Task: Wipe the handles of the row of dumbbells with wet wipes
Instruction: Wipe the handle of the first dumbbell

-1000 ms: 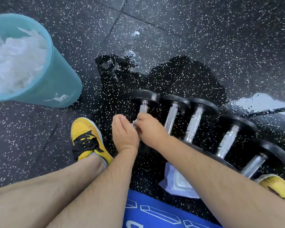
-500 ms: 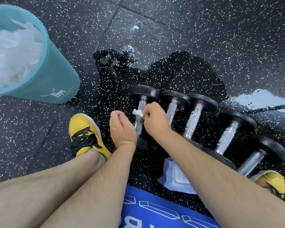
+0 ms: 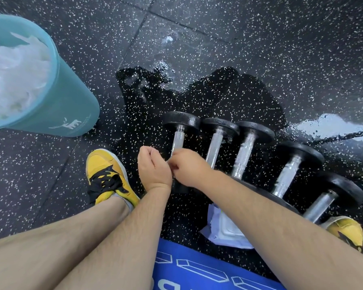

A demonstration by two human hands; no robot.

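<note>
The fingers of the right hand (image 3: 189, 170) are curled down over the silver metal handle (image 3: 177, 141) of the first black round-ended dumbbell (image 3: 181, 122). This is the one at the left end of the row. The fingers grip the handle low down, at the end near the person. If a wipe is under them, it is hidden.

The left hand (image 3: 154, 170) is just beside the right hand and touches its knuckles. Its fingers are curled into a loose fist with the thumb side up. Nothing shows inside it.

Four more dumbbells (image 3: 244, 155) lie side by side with the first one, and the row runs off to the right. The right forearm (image 3: 270, 222) lies across the near ends of the dumbbells and hides them. It also covers part of a white plastic pack (image 3: 224, 231) that lies flat on the floor.

A yellow shoe with black laces (image 3: 109, 176) sits just left of the left hand. A second yellow shoe (image 3: 348, 233) peeks out past the last dumbbell, at the right edge.

A big teal plastic bucket (image 3: 71, 105) stands at the top left, well apart from the dumbbells. It is full of crumpled white sheets (image 3: 15, 80).

A blue mat with white print (image 3: 197, 273) shows at the bottom, between the arms.

The black rubber floor with white specks (image 3: 239, 38) is dark and wet around the dumbbells. A shiny puddle (image 3: 327, 124) lies to the right.
</note>
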